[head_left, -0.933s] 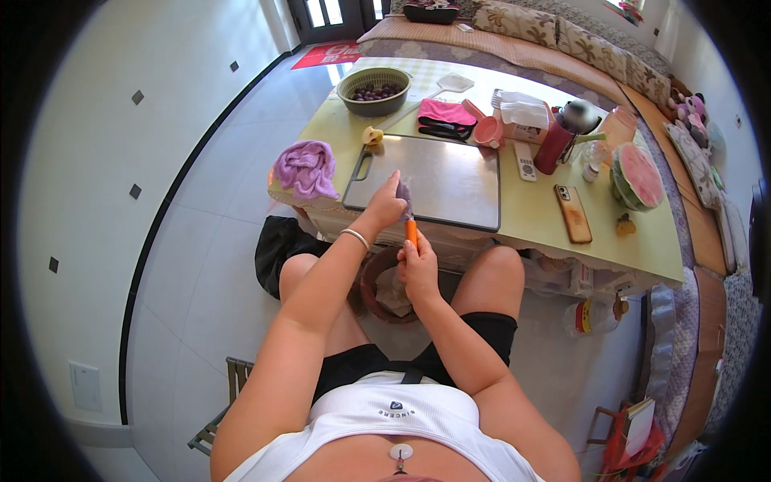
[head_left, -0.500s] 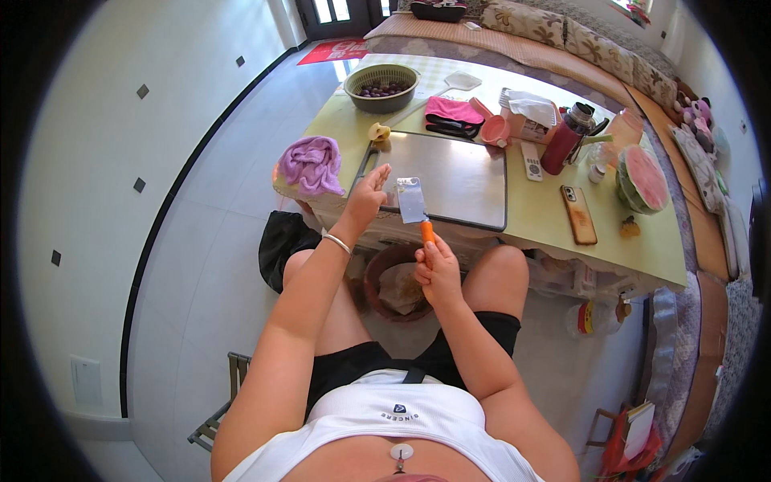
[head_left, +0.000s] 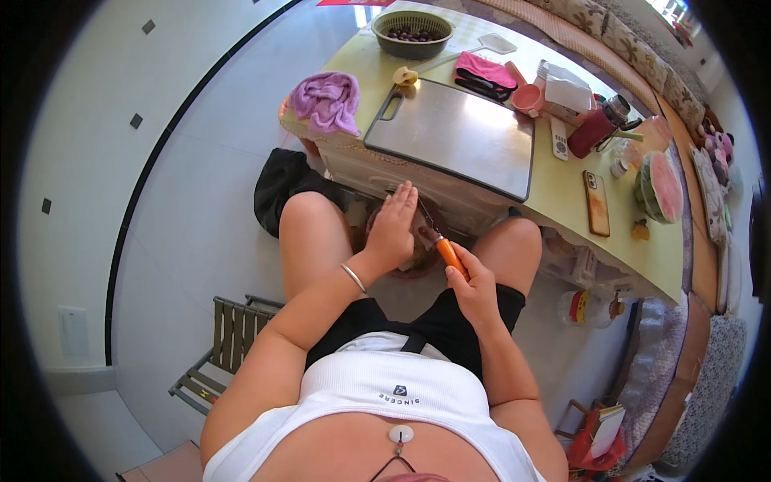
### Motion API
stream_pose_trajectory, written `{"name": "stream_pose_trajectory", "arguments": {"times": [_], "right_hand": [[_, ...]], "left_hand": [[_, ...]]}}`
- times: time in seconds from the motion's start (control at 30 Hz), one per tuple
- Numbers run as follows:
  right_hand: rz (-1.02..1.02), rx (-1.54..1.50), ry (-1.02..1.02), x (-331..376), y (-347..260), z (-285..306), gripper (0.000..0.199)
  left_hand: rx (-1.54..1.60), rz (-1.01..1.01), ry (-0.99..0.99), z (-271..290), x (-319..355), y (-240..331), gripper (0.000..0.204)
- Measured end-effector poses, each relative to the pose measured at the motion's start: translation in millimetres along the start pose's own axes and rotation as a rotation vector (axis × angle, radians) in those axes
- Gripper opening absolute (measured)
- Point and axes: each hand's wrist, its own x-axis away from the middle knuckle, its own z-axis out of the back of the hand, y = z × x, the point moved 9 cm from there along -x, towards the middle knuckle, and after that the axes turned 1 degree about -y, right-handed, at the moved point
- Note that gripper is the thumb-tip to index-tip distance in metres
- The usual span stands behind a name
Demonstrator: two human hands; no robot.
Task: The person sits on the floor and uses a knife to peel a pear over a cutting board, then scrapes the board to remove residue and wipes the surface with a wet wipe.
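My right hand (head_left: 472, 281) grips the orange handle of a small kitchen knife (head_left: 450, 255). The wide blade is tilted almost edge-on between my knees. My left hand (head_left: 393, 221) is stretched out flat with its fingers together, right beside the blade; whether it touches the metal I cannot tell. Both hands are low, in front of the table's near side, over a reddish-brown bin (head_left: 409, 269) on the floor that they mostly hide. A metal cutting board (head_left: 458, 140) with a dark rim lies on the table just beyond the hands.
Behind the board are a pale cut piece of fruit (head_left: 405, 76), a colander of dark round fruit (head_left: 412, 36) and a fly swatter (head_left: 498, 43). A purple towel (head_left: 325, 102) hangs at the left corner. To the right are a phone (head_left: 596, 202), a thermos (head_left: 598, 128) and a cut watermelon (head_left: 660, 189).
Both hands have come down from the board's near edge to above the bin, bringing the knife along. Its blade has turned from face-on to nearly edge-on. My view has tilted downward.
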Motion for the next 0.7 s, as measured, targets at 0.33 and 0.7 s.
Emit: {"name": "stream_pose_trajectory", "arguments": {"times": [0.33, 0.7], "right_hand": [[0.018, 0.065, 0.081, 3, 4, 7, 0.04], [0.008, -0.475, 0.138, -33, -16, 26, 0.041]], "left_hand": [[-0.316, 0.209, -0.369, -55, 45, -31, 0.073], [-0.25, 0.091, -0.078, -6, 7, -15, 0.083]]}}
